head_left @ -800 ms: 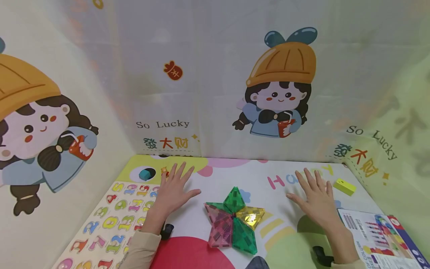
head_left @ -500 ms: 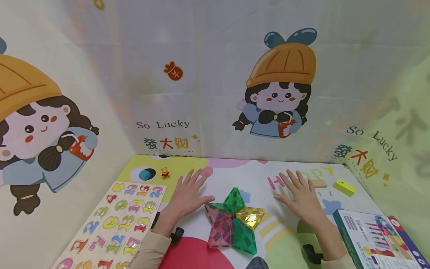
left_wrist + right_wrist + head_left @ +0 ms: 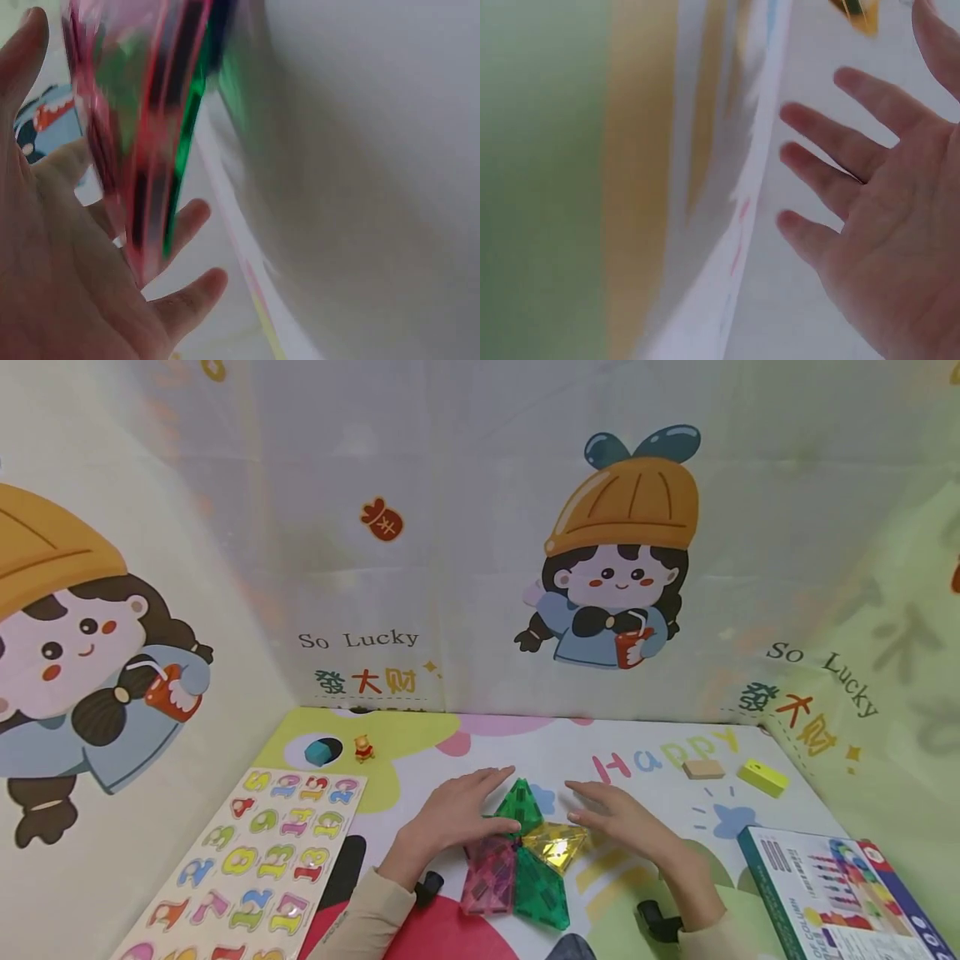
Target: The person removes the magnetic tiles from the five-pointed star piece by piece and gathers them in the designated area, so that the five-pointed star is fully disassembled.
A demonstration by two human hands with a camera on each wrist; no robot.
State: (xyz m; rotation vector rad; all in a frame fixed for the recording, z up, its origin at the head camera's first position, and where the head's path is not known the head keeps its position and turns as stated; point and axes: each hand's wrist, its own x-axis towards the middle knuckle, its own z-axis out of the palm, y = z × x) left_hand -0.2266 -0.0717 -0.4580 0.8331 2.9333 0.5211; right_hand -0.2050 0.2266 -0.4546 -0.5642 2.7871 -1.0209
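A star-shaped figure of translucent magnetic tiles stands in the middle of the table: green tiles [image 3: 542, 893], a pink tile [image 3: 489, 881] and a yellow tile [image 3: 557, 846]. My left hand [image 3: 453, 814] is at its left side, thumb in front of the upper left part, which it partly hides. The left wrist view shows those fingers spread beside the pink tile [image 3: 139, 150]; contact cannot be made out. To the right of the star, my right hand [image 3: 630, 818] has its fingers straight and holds nothing. Only a corner of the yellow tile [image 3: 859, 13] shows in the right wrist view.
A number puzzle board [image 3: 247, 868] lies at the left. Behind it are a teal block [image 3: 318, 752] and a small bear figure [image 3: 363, 748]. A wooden block [image 3: 703, 769], a yellow block [image 3: 763, 777] and a flat box [image 3: 847, 893] are on the right. Printed cloth walls surround the table.
Both hands have moved inward from either side, the left rightward and the right leftward, and now flank the star. The star has not visibly moved on the table.
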